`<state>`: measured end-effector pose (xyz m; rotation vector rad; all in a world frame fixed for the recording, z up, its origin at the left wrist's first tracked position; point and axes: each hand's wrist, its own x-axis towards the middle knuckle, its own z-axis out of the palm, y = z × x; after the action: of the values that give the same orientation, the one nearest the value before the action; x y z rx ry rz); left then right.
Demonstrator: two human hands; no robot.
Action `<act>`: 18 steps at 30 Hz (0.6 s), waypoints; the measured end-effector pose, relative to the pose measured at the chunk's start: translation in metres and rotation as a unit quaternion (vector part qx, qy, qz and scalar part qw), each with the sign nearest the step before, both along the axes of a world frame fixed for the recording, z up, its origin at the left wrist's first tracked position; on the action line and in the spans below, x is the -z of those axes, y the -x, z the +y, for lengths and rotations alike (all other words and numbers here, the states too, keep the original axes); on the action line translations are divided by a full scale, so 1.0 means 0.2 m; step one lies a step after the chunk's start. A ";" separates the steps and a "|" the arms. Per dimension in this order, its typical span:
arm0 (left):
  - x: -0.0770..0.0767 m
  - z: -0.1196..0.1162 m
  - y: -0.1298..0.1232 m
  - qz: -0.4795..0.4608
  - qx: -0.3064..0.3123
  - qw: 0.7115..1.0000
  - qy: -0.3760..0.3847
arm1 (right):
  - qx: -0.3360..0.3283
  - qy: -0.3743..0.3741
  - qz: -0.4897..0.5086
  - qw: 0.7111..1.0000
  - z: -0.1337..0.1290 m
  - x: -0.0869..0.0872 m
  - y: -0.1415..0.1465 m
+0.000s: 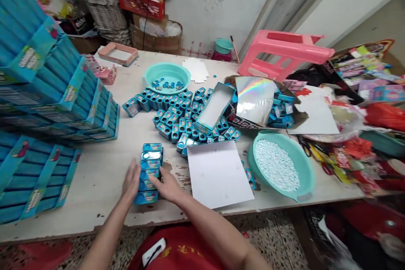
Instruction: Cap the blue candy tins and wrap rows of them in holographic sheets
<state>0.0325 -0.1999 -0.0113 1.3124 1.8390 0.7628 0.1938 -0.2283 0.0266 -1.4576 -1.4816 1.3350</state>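
A row of small blue boxes point(148, 185) with round spots on their faces stands near the table's front edge. My left hand point(130, 181) lies along the row's left side with its fingers stretched out, a little blurred. On the right side, my right hand point(168, 184) grips the row, its thumb over the tops and its other fingers partly hidden. Many more small blue boxes point(172, 120) with dark round holes are bunched behind. An open blue tray box point(215, 107) rests tilted on them. Right of my right hand lies a white card sheet point(220, 173).
Tall stacks of filled blue display boxes point(69, 88) rise at the left. A teal basin point(281, 164) holds white pellets; another teal basin point(166, 76) holds small blue discs. A carton point(253, 124) of blue boxes and a pink stool point(284, 50) stand at the right.
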 end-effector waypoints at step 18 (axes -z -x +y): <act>-0.15 0.23 -1.09 0.305 0.346 0.879 -0.118 | 0.009 -0.115 -0.538 0.835 -0.13 0.15 -1.29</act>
<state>0.2499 -0.1532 0.0188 2.3917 1.5262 0.1772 0.4515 -0.2542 -0.0027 -2.1662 -2.1576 0.1786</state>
